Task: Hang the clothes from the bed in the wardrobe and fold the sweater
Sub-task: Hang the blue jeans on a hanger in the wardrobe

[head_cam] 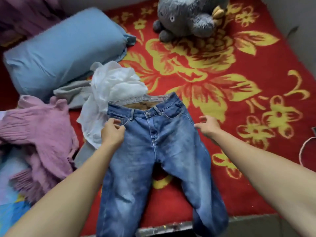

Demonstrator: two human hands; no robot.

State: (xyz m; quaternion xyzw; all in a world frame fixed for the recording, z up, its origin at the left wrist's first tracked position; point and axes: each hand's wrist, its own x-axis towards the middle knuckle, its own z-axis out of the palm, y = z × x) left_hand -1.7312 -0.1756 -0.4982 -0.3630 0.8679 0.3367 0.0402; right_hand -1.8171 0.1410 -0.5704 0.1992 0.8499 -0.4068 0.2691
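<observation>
Blue jeans (159, 151) lie flat and face up on the bed, waistband away from me, legs hanging over the front edge. My left hand (112, 130) pinches the denim at the left hip pocket. My right hand (207, 126) hovers at the jeans' right hip with fingers loosely curled, holding nothing. A pink knitted sweater (37, 132) lies crumpled at the left. A white sheer garment (112, 89) is bunched just behind the waistband, partly over a grey garment (73, 93).
The bed wears a red blanket with yellow flowers (222, 69). A blue pillow (63, 52) lies at the back left and a grey plush toy (188, 17) at the back. The bed's front edge (248, 219) runs along the bottom.
</observation>
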